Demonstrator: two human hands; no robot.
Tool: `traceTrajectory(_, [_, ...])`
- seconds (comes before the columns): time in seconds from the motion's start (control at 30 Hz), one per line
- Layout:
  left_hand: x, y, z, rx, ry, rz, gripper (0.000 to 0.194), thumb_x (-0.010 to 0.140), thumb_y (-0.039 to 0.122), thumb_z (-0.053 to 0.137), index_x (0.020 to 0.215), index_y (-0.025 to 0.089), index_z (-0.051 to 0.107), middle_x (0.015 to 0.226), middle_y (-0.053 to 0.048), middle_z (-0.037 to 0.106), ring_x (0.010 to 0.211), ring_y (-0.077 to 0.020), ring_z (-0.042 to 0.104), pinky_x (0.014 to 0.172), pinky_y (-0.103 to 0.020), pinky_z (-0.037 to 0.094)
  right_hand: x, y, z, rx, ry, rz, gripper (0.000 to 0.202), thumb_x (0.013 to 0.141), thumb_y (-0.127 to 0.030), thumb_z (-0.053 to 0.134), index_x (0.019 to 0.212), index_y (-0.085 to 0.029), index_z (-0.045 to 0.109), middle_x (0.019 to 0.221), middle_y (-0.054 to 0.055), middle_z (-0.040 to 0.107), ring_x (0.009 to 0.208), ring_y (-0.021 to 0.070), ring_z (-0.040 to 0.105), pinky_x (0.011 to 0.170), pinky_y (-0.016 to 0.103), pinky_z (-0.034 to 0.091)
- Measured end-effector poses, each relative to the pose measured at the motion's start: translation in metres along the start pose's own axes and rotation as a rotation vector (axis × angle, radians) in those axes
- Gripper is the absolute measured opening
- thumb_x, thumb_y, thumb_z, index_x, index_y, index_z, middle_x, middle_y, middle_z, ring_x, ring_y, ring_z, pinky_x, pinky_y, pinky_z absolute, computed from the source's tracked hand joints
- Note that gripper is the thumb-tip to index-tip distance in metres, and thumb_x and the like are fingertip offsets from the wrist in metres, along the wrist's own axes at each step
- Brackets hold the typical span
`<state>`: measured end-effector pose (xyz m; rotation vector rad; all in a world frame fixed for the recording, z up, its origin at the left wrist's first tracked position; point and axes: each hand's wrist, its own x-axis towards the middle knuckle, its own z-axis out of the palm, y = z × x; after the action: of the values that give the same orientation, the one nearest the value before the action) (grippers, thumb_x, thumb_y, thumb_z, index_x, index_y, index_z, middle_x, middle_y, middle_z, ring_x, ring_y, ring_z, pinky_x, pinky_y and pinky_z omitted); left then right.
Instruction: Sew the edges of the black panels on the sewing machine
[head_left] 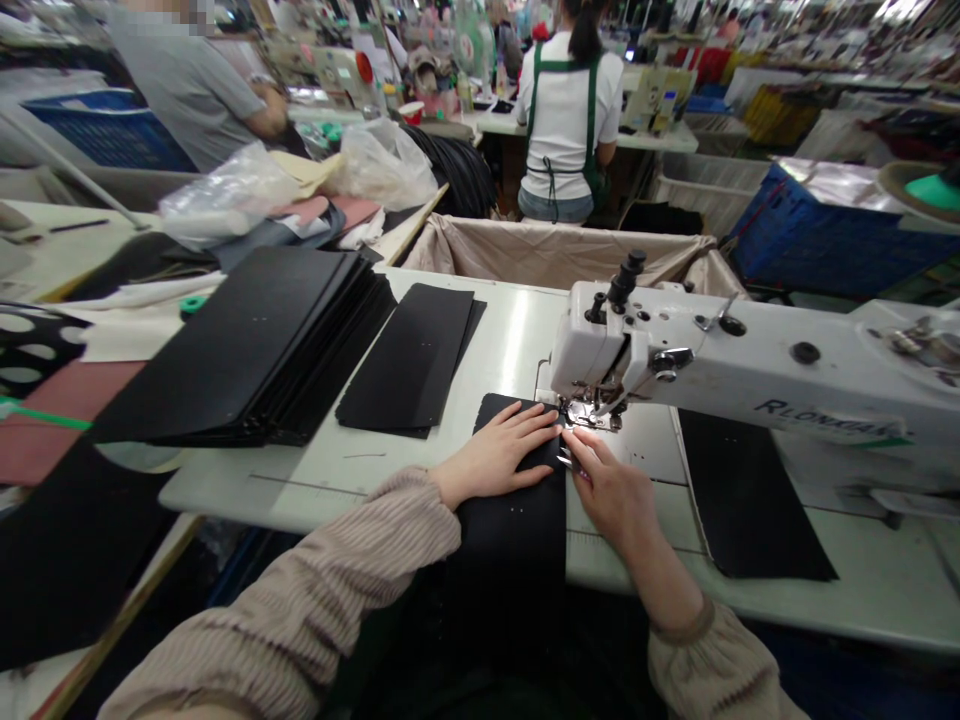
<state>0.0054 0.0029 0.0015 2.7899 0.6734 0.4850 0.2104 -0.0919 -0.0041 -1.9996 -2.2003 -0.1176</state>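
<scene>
My left hand [510, 450] lies flat with fingers spread on a black panel [517, 530], whose right edge runs up to the presser foot [592, 412] of a white sewing machine [720, 350]. The panel's near end hangs over the table's front edge. Close by, my right hand [611, 490] is closed around small thread snips [568, 461], their metal points showing toward the panel. Its fingertips are at the panel's edge, just in front of the presser foot. The handle of the snips is mostly hidden in the palm.
Left of the machine lie two overlapping black panels [412, 355] and a tall stack of larger black panels [247, 340]. Another black panel [750, 500] rests under the machine arm. A cloth-lined bin [555, 250] stands behind the table. Two people work farther back.
</scene>
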Motion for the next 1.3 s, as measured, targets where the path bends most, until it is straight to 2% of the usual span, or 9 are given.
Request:
traceTrajectory(0.2, [-0.0004, 0.0000, 0.0009, -0.016, 0.033, 0.018, 0.045, 0.096, 0.039, 0.053, 0.139, 0.025, 0.050, 0.147, -0.007, 0.050, 0.138, -0.0240, 0.042, 0.119, -0.046, 0.027, 0.0001, 0.0001, -0.0010, 0.003, 0.002, -0.005, 0.052, 0.096, -0.027, 0.043, 0.148, -0.035, 0.041, 0.149, -0.001, 0.049, 0.088, 0.0186, 0.070, 0.063, 0.031, 0.056])
traceTrajectory(0.3, [0.0000, 0.0007, 0.0003, -0.006, 0.037, 0.015, 0.041, 0.097, 0.037, 0.052, 0.136, 0.024, 0.052, 0.145, -0.007, 0.052, 0.135, -0.0242, 0.045, 0.118, -0.046, 0.028, 0.0002, -0.0001, -0.0021, 0.006, -0.005, -0.004, 0.051, 0.097, -0.028, 0.042, 0.148, -0.036, 0.041, 0.149, -0.002, 0.049, 0.086, 0.0185, 0.070, 0.063, 0.031, 0.056])
traceTrajectory(0.7, [0.0001, -0.0006, -0.0001, 0.003, 0.056, 0.038, 0.037, 0.098, 0.034, 0.050, 0.133, 0.026, 0.056, 0.143, -0.007, 0.053, 0.134, -0.0234, 0.046, 0.117, -0.046, 0.030, -0.0003, 0.0013, -0.0004, 0.012, -0.008, -0.005, 0.051, 0.097, -0.030, 0.041, 0.148, -0.035, 0.042, 0.148, 0.000, 0.050, 0.090, 0.0192, 0.070, 0.068, 0.031, 0.057])
traceTrajectory(1.3, [-0.0008, -0.0002, 0.0005, 0.018, 0.054, 0.040, 0.036, 0.099, 0.033, 0.049, 0.132, 0.024, 0.057, 0.142, -0.007, 0.054, 0.133, -0.0236, 0.046, 0.116, -0.045, 0.031, -0.0007, 0.0005, -0.0005, -0.002, -0.001, 0.006, 0.049, 0.098, -0.029, 0.042, 0.147, -0.036, 0.043, 0.149, -0.002, 0.049, 0.089, 0.0187, 0.070, 0.064, 0.030, 0.055])
